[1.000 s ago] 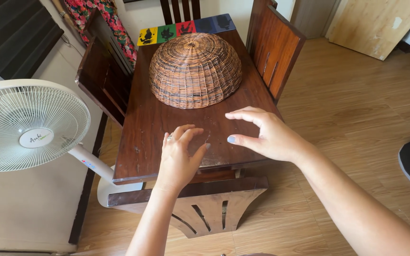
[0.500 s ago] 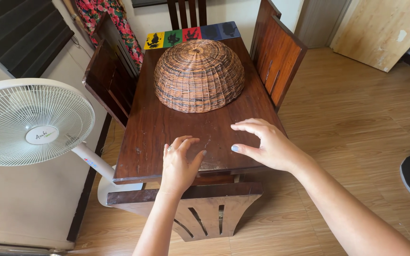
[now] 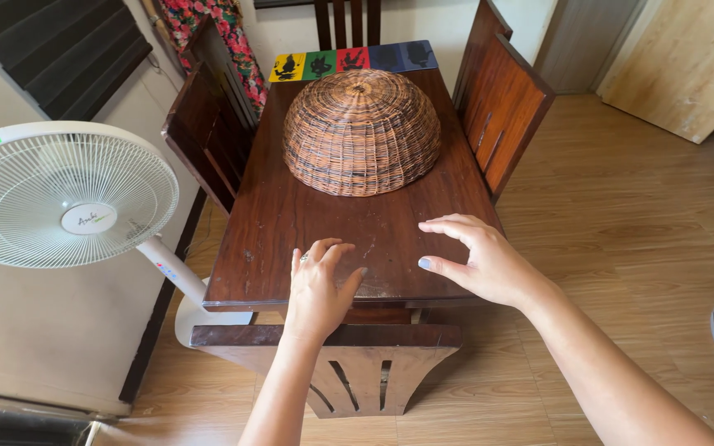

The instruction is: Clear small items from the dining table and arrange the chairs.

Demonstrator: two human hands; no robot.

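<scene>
My left hand hovers over the near edge of a dark wooden table, fingers curled loosely and apart, holding nothing; a ring shows on one finger. My right hand is spread just above the table's near right corner, also empty. A domed woven wicker cover sits upside-down like a bowl on the table's far half, well beyond both hands.
A white standing fan is close at the left of the table. Dark wooden chairs stand at the left, right, far end and near end. A strip of coloured panels lies at the table's far edge.
Both hands have drifted slightly toward the table's near edge and stayed empty. The view shifted, so the table and cover sit a little further right.
</scene>
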